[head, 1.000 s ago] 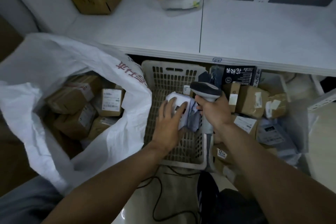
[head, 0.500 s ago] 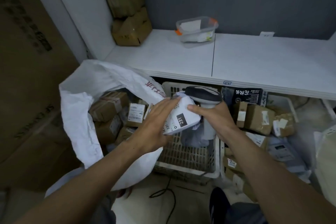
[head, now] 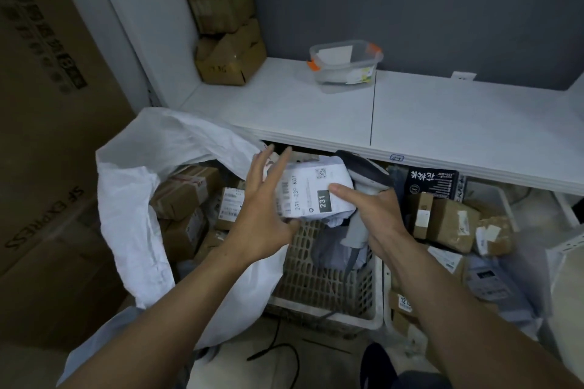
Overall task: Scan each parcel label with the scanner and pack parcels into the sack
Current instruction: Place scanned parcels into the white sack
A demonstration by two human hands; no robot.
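A soft white parcel [head: 311,193] with a label marked 231 is held up over the white plastic basket [head: 328,281]. My left hand [head: 262,215] is at its left side, fingers straight and spread, thumb hooked under its bottom edge. My right hand [head: 376,215] grips the grey scanner [head: 363,172] by its handle, and one fingertip presses on the label. The scanner's head is just behind the parcel. To the left stands the white sack [head: 132,199], its mouth open, with several brown boxed parcels [head: 186,189] inside.
More parcels [head: 452,224] fill a bin at the right, under a white shelf [head: 410,123]. On the shelf stand a clear tub [head: 344,63] and stacked cardboard boxes [head: 227,57]. A large carton [head: 47,136] walls off the left. A black cable [head: 284,354] lies on the floor.
The parcel rose out of the basket and its label now faces up. My left fingers have straightened off its top. A right fingertip has come onto the label.
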